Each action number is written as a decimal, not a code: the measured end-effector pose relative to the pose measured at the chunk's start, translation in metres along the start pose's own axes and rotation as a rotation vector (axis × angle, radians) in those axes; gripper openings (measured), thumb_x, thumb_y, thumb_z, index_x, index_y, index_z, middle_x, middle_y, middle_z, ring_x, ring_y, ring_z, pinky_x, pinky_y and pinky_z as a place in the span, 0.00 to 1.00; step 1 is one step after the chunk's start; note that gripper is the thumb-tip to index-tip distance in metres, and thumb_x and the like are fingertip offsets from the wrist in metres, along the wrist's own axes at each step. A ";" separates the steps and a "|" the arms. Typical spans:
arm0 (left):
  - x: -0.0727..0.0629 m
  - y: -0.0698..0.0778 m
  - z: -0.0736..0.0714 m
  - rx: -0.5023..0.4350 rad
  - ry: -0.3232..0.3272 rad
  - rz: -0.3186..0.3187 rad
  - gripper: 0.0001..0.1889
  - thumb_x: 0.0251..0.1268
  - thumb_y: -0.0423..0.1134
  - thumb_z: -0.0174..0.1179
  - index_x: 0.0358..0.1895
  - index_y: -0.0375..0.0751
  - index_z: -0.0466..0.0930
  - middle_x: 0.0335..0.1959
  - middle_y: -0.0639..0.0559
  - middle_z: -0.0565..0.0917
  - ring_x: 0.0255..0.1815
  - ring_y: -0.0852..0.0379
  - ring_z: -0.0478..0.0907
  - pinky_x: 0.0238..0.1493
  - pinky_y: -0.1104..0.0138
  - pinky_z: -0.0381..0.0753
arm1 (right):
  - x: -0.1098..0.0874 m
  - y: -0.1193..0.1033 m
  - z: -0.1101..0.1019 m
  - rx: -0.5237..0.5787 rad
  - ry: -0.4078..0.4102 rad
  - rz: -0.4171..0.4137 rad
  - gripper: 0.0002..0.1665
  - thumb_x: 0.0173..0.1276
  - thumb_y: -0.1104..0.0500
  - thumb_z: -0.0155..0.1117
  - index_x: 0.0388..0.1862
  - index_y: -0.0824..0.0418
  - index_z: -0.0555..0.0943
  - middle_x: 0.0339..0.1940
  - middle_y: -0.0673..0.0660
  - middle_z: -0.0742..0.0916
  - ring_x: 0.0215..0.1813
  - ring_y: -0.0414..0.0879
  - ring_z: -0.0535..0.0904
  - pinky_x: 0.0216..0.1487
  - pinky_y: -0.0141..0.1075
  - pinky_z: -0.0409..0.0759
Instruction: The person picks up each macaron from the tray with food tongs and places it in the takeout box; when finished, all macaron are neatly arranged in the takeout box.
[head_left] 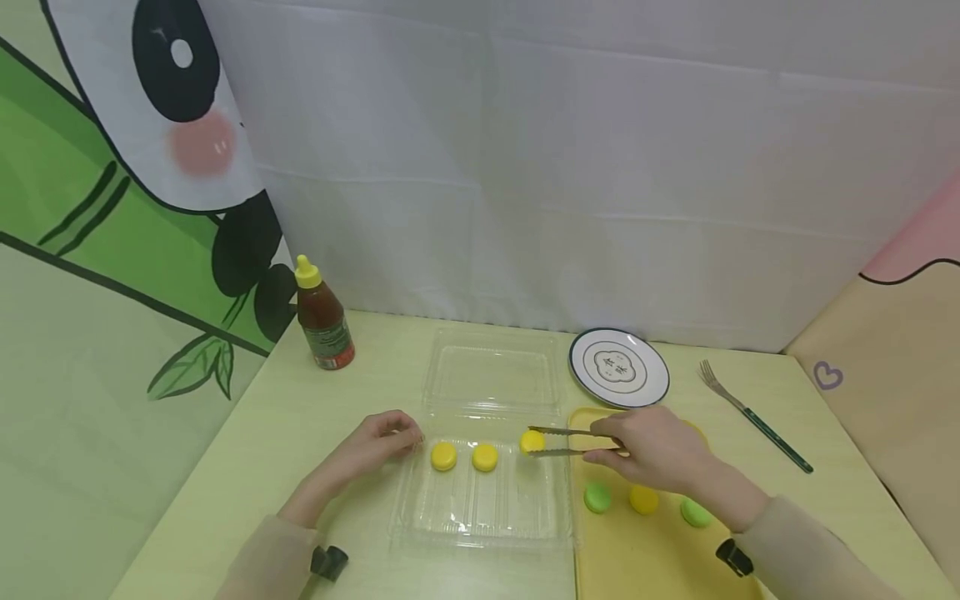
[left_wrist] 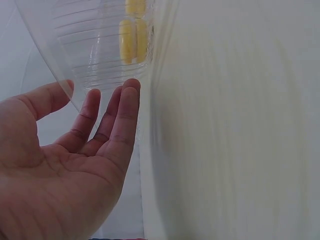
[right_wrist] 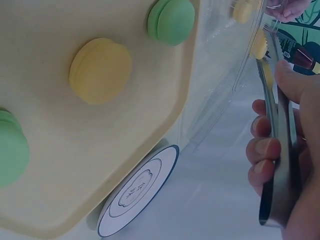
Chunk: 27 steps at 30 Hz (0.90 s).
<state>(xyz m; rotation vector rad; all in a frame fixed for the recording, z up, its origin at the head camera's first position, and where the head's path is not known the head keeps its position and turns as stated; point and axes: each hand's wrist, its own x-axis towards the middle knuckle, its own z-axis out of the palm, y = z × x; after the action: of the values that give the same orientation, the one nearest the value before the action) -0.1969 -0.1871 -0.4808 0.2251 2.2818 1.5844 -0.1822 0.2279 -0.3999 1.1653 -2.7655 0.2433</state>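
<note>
My right hand [head_left: 648, 446] grips metal tongs [right_wrist: 285, 155], whose tips hold a yellow macaron [head_left: 532, 442] over the right side of a clear plastic box [head_left: 517, 508]. Two other yellow macarons [head_left: 443, 456] sit inside the box, towards its left and middle. At the box's left edge, my left hand [head_left: 382, 442] rests with relaxed fingers [left_wrist: 127, 112] spread apart from the thumb, fingertips right at the plastic. Beneath my right forearm, a yellow tray [head_left: 637, 558] bears green macarons [head_left: 597, 497] and a yellow one [right_wrist: 102, 70]; my right hand partly hides its far part.
The box's lid [head_left: 491, 375] lies folded back behind it. A white plate [head_left: 618, 367] with a dark rim stands behind the tray. To the right lies a green-handled fork [head_left: 757, 421]. A sauce bottle [head_left: 324, 321] with a yellow cap stands at the back left.
</note>
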 end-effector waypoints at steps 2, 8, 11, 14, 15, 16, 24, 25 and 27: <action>0.000 -0.002 -0.001 -0.001 -0.002 -0.001 0.14 0.74 0.45 0.58 0.47 0.35 0.80 0.42 0.45 0.82 0.44 0.53 0.78 0.51 0.62 0.79 | 0.002 -0.004 0.000 0.009 -0.011 0.007 0.14 0.67 0.41 0.68 0.29 0.46 0.77 0.18 0.35 0.69 0.20 0.29 0.62 0.21 0.26 0.62; -0.001 -0.004 -0.004 -0.006 -0.007 0.005 0.14 0.74 0.45 0.58 0.47 0.35 0.80 0.42 0.44 0.83 0.44 0.54 0.78 0.49 0.63 0.79 | 0.006 -0.014 0.000 -0.008 -0.031 0.016 0.21 0.66 0.42 0.69 0.22 0.45 0.69 0.16 0.36 0.62 0.19 0.29 0.56 0.20 0.27 0.55; -0.003 -0.004 -0.006 -0.007 -0.015 0.016 0.15 0.74 0.45 0.58 0.47 0.34 0.79 0.42 0.44 0.83 0.44 0.54 0.78 0.49 0.63 0.79 | 0.009 -0.018 -0.001 -0.023 -0.043 0.015 0.25 0.66 0.42 0.69 0.20 0.45 0.64 0.16 0.37 0.58 0.19 0.30 0.53 0.21 0.28 0.51; -0.004 -0.005 -0.009 -0.008 -0.016 0.013 0.16 0.74 0.46 0.58 0.48 0.34 0.80 0.43 0.45 0.83 0.45 0.54 0.78 0.49 0.64 0.80 | 0.011 -0.023 -0.001 -0.024 -0.053 0.010 0.27 0.66 0.43 0.70 0.19 0.47 0.63 0.16 0.38 0.57 0.20 0.31 0.52 0.22 0.29 0.50; -0.004 -0.005 -0.009 -0.006 -0.018 0.014 0.16 0.74 0.46 0.58 0.48 0.34 0.80 0.43 0.45 0.83 0.45 0.54 0.78 0.49 0.64 0.79 | 0.012 -0.025 -0.001 -0.025 -0.056 0.010 0.27 0.66 0.43 0.70 0.19 0.47 0.63 0.16 0.39 0.57 0.20 0.31 0.52 0.22 0.29 0.50; -0.004 -0.004 -0.010 -0.004 -0.020 0.013 0.16 0.74 0.46 0.58 0.48 0.34 0.80 0.43 0.45 0.83 0.45 0.55 0.79 0.49 0.64 0.80 | 0.013 -0.025 0.000 -0.029 -0.061 0.012 0.27 0.66 0.43 0.70 0.19 0.48 0.63 0.16 0.39 0.57 0.20 0.31 0.52 0.22 0.29 0.51; -0.003 -0.002 -0.007 -0.004 -0.016 0.020 0.15 0.75 0.46 0.57 0.48 0.34 0.79 0.43 0.45 0.82 0.45 0.53 0.78 0.51 0.63 0.80 | 0.015 -0.021 0.002 -0.036 -0.092 0.019 0.28 0.65 0.42 0.70 0.17 0.50 0.64 0.15 0.40 0.57 0.20 0.32 0.52 0.22 0.30 0.51; -0.003 -0.002 -0.007 -0.004 -0.017 0.023 0.16 0.75 0.46 0.57 0.48 0.34 0.79 0.43 0.45 0.82 0.45 0.53 0.78 0.51 0.62 0.80 | 0.015 -0.020 0.003 -0.030 -0.094 0.017 0.28 0.64 0.43 0.71 0.17 0.50 0.64 0.15 0.40 0.57 0.20 0.32 0.52 0.22 0.30 0.51; -0.003 -0.001 -0.005 -0.012 -0.023 0.028 0.16 0.75 0.46 0.57 0.48 0.33 0.79 0.43 0.44 0.82 0.45 0.52 0.78 0.51 0.61 0.80 | 0.016 -0.019 0.003 -0.024 -0.103 0.016 0.28 0.64 0.43 0.71 0.18 0.50 0.64 0.15 0.40 0.57 0.20 0.32 0.52 0.22 0.30 0.51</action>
<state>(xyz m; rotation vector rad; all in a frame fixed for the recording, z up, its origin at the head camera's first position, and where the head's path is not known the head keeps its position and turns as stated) -0.1964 -0.1928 -0.4793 0.2711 2.2610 1.6003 -0.1797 0.2031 -0.3986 1.1831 -2.8588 0.1558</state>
